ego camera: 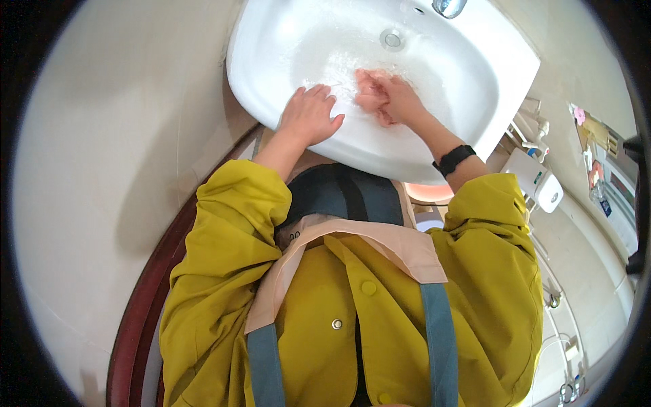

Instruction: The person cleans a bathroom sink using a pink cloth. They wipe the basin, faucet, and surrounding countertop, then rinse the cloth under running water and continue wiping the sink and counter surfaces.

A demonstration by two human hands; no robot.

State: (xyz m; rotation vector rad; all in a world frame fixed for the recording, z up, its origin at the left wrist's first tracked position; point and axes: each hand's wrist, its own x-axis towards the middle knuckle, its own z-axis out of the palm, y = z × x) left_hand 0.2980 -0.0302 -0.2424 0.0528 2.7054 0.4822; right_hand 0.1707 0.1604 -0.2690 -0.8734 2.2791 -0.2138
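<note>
Below me is a white ceramic washbasin [264, 56] with rippling water in it. My right hand [399, 99] grips a crumpled pink cloth [371, 91] in the water, toward the front of the basin. The far folds of the cloth spread past my fingers; its underside is hidden. To the left, my left hand [311, 113] hovers or rests palm down over the basin's front rim, fingers apart, with nothing in it. Whether its fingertips touch the water I cannot tell. Behind the cloth lies the round metal drain [392, 39].
A chrome tap [449, 7] stands at the basin's back edge. Below the rim shows part of a pink basin [430, 192]. At right, a white box [534, 180] and pipes run along the tiled wall. A dark red door frame [152, 285] curves along the left.
</note>
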